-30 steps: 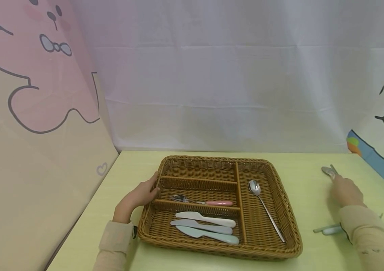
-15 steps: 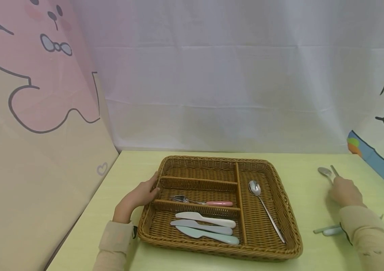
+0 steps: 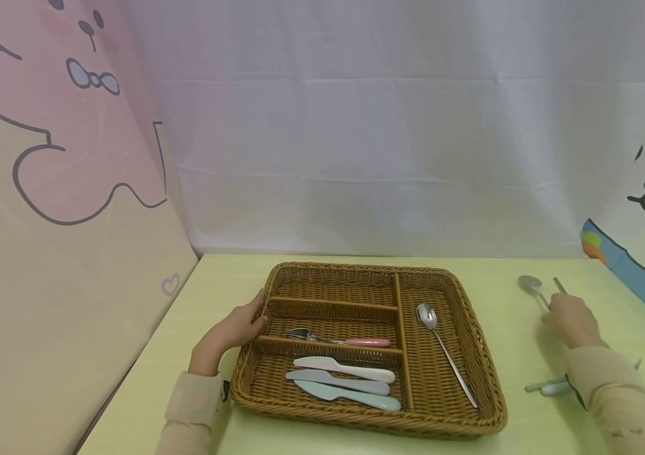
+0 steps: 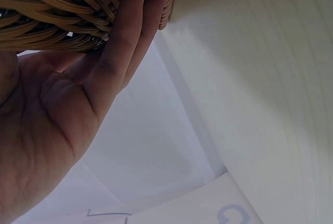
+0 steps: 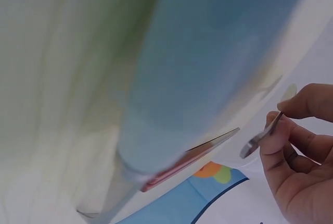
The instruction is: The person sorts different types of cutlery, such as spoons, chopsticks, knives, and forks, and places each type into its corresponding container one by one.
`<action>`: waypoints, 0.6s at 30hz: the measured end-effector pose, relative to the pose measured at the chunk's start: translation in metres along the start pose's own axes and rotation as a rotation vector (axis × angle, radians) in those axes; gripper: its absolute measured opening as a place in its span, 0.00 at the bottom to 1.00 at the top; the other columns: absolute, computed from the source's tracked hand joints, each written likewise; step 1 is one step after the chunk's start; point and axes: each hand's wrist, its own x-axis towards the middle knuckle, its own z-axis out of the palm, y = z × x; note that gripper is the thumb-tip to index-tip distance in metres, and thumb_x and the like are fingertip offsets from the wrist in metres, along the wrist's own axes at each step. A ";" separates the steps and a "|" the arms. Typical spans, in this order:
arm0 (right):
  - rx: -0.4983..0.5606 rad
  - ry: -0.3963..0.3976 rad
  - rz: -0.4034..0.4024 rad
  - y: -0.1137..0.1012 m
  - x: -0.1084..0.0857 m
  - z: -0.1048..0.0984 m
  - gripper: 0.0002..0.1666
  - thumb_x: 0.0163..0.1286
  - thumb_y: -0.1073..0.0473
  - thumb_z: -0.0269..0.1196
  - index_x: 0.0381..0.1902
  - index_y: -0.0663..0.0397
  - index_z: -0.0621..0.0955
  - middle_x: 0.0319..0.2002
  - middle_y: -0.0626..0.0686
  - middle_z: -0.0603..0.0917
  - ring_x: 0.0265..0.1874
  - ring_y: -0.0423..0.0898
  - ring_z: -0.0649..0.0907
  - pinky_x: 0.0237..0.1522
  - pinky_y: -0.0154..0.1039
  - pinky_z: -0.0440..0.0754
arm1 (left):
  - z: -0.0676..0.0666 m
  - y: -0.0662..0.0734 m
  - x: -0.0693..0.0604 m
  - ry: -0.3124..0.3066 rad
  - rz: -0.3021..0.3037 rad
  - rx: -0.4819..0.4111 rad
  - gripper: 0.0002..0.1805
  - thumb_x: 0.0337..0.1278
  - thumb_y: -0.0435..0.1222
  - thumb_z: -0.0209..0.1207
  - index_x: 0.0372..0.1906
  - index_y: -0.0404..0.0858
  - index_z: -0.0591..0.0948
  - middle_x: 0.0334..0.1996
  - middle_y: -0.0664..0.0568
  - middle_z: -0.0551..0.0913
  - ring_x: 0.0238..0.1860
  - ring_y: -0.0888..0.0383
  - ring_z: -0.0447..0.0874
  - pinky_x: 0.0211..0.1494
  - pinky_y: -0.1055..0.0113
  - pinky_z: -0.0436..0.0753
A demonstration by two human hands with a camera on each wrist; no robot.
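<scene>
In the head view, a brown wicker cutlery basket (image 3: 363, 422) with several compartments stands on the table. My left hand (image 3: 237, 325) holds its left rim, the thumb inside and the fingers (image 4: 122, 41) along the outer wall. To the right of the basket, my right hand (image 3: 573, 321) pinches a metal spoon (image 3: 530, 282) by its handle, between thumb and index finger in the right wrist view. The spoon's bowl points to the back left. A long-handled spoon (image 3: 427, 316) lies in the basket's right compartment. White (image 3: 345, 368), grey (image 3: 339, 381) and mint (image 3: 350, 395) knives fill the front one.
A pink-handled fork (image 3: 367, 342) lies in the middle left compartment. Right of the basket lie a grey-green stick-like piece (image 3: 544, 384) and a pale blue handle (image 3: 554, 389), partly under the right sleeve. A grey tip (image 3: 559, 285) shows behind the right hand. Printed curtains surround the table.
My right hand has drawn the spoon a little to the left, away from the grey tip beside it. The left hand and the basket have stayed in place.
</scene>
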 end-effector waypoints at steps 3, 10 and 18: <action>0.001 0.024 -0.023 -0.006 0.000 0.002 0.06 0.47 0.68 0.52 0.16 0.65 0.70 0.15 0.56 0.70 0.15 0.49 0.70 0.18 0.41 0.66 | 0.000 0.000 0.000 -0.001 -0.001 0.004 0.36 0.67 0.35 0.44 0.72 0.33 0.39 0.09 0.56 0.62 0.09 0.62 0.53 0.19 0.67 0.65; 0.002 0.084 -0.099 -0.024 0.000 0.005 0.06 0.49 0.69 0.52 0.17 0.69 0.71 0.13 0.55 0.70 0.14 0.47 0.68 0.16 0.39 0.64 | -0.001 0.001 -0.001 -0.001 -0.002 0.011 0.36 0.67 0.35 0.44 0.72 0.33 0.39 0.10 0.55 0.62 0.09 0.62 0.53 0.19 0.67 0.65; 0.042 0.126 -0.139 -0.059 -0.009 0.002 0.08 0.53 0.71 0.51 0.26 0.76 0.73 0.17 0.58 0.71 0.15 0.46 0.66 0.16 0.38 0.62 | 0.000 0.000 0.000 0.001 0.008 0.006 0.36 0.67 0.35 0.44 0.72 0.33 0.39 0.10 0.55 0.62 0.09 0.62 0.53 0.19 0.67 0.64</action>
